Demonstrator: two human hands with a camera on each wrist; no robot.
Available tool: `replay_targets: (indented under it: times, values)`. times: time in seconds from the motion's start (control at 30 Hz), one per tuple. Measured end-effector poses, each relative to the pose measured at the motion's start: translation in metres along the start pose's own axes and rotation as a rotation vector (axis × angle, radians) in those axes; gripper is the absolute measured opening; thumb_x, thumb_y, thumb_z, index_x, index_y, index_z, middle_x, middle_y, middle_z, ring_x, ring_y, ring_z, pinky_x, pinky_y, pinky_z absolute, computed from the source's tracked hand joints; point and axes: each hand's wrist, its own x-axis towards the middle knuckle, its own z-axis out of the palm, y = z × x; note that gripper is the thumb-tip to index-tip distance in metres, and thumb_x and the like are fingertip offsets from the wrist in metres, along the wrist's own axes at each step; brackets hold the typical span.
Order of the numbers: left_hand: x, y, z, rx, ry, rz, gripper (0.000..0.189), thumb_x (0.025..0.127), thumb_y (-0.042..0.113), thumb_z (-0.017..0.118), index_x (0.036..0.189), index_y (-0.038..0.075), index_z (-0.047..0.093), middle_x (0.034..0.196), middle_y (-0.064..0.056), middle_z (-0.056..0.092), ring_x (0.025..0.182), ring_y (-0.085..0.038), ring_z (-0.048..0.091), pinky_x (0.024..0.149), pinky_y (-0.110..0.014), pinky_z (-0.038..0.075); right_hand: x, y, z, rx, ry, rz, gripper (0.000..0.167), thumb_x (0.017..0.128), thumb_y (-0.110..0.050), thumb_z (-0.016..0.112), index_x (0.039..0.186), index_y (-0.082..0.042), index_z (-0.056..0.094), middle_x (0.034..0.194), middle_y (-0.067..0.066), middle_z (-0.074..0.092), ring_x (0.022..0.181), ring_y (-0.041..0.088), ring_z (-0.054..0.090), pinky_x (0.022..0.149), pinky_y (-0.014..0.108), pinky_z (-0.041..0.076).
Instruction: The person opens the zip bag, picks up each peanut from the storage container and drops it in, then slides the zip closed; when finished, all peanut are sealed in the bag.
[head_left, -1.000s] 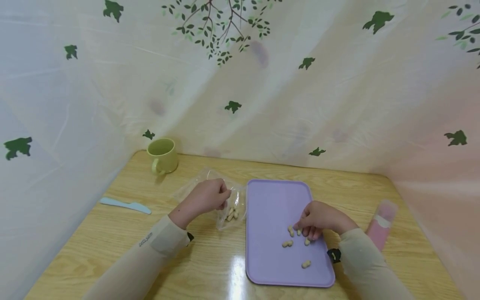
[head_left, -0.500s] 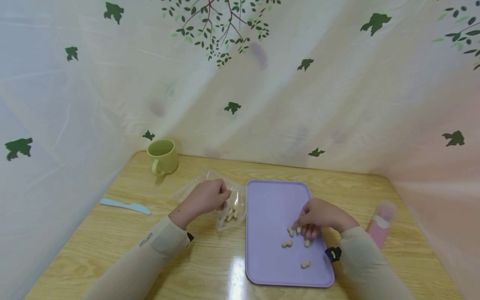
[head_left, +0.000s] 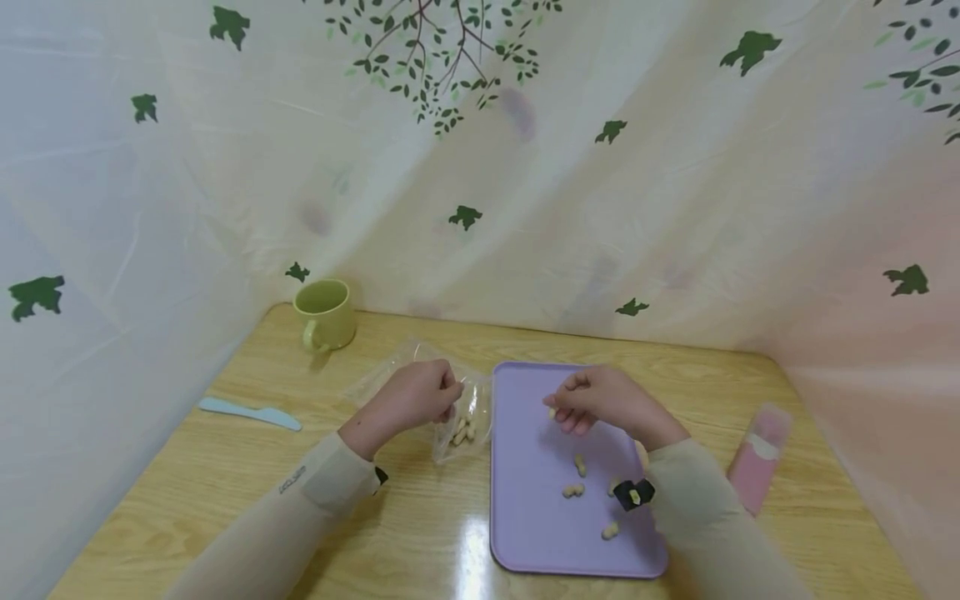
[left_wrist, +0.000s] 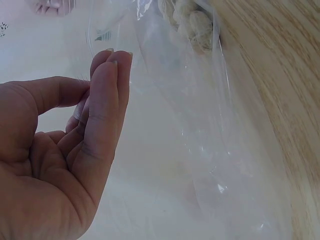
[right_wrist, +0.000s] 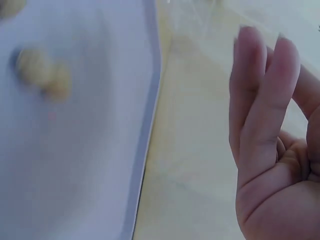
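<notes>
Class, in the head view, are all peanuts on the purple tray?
No: several peanuts lie inside the clear bag by the left hand.

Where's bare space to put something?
Table between mug and knife is bare; so is the near left corner of the tray. Crowded: its middle and right, with peanuts and right hand; the bag under the left hand.

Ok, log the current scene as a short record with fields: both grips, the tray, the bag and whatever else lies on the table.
Left grip: pinches the clear bag
Right grip: pinches one peanut, raised over the tray
Tray: purple, right of the bag; four loose peanuts visible, one partly hidden by the right wrist
Bag contents: several peanuts, exact count unclear
Mug: green, upright, back left
Knife: light blue, flat, far left
Pink item: right of the tray, identity unclear
</notes>
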Motion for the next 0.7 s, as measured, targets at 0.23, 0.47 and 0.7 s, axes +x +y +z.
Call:
replay_targets:
  times: [0.23,0.47,0.7]
  values:
    - [0.001,0.002,-0.001,0.006,-0.002,-0.005,0.023,0.109,0.029,0.060,0.093,0.013,0.063,0.078,0.001,0.070,0.070,-0.015,0.066,0.063,-0.029,0.050,0.021,-0.013,0.026,0.062,0.008,-0.029,0.034,0.095,-0.041,0.081,0.097,-0.007,0.078,0.089,0.007,0.081,0.074,0.016,0.077,0.074,0.037,0.065]
    - [0.003,0.002,0.000,0.026,0.000,0.002,0.023,0.109,0.029,0.060,0.091,0.014,0.064,0.076,0.001,0.071,0.069,-0.014,0.065,0.063,-0.028,0.050,0.038,-0.023,0.055,0.128,-0.025,-0.038,0.028,0.096,-0.031,0.080,0.096,-0.003,0.077,0.085,0.006,0.080,0.071,0.015,0.076,0.070,0.035,0.065]
    - [0.001,0.002,0.001,0.026,0.005,0.003,0.022,0.109,0.027,0.060,0.091,0.013,0.063,0.077,0.002,0.071,0.068,-0.014,0.065,0.061,-0.028,0.049,0.046,-0.033,0.075,0.073,-0.041,-0.036,0.029,0.098,-0.027,0.078,0.099,0.002,0.079,0.084,0.009,0.081,0.065,0.013,0.074,0.070,0.040,0.066]
